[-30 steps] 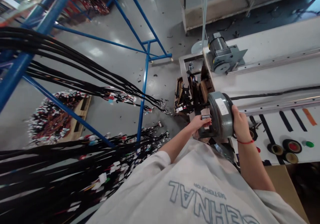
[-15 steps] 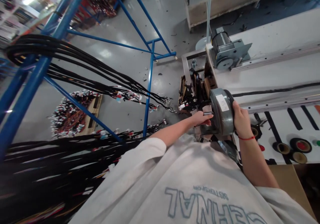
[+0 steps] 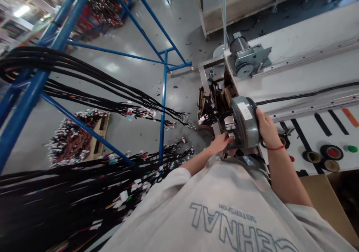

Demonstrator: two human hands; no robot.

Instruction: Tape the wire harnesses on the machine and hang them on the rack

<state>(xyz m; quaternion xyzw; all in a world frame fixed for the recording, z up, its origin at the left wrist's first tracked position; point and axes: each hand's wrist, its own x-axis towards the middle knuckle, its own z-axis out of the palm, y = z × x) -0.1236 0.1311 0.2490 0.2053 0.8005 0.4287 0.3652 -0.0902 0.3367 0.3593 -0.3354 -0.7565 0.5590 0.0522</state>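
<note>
A round grey machine head (image 3: 248, 123) with a white label stands at the near left end of the white bench. My right hand (image 3: 267, 129), with a red string at the wrist, grips its right rim, thumb on top and the other fingers hidden. On the left side of the head, my left hand (image 3: 221, 142) has its fingers closed beside a small shiny metal fitting (image 3: 230, 123). What those fingertips hold is hidden. A long black cable (image 3: 308, 94) runs from the head to the right along the bench.
A motor on a bracket (image 3: 243, 55) sits at the bench's far edge. Tape rolls (image 3: 331, 152) and black strips lie on the right. Blue racks (image 3: 164, 94) with hanging wire harnesses (image 3: 84, 70) fill the left. A coiled harness pile (image 3: 73, 137) rests on a pallet.
My left hand has drawn back slightly toward my body, and its extended finger is now bent in. The metal fitting shows more clearly. My right hand keeps its place on the rim.
</note>
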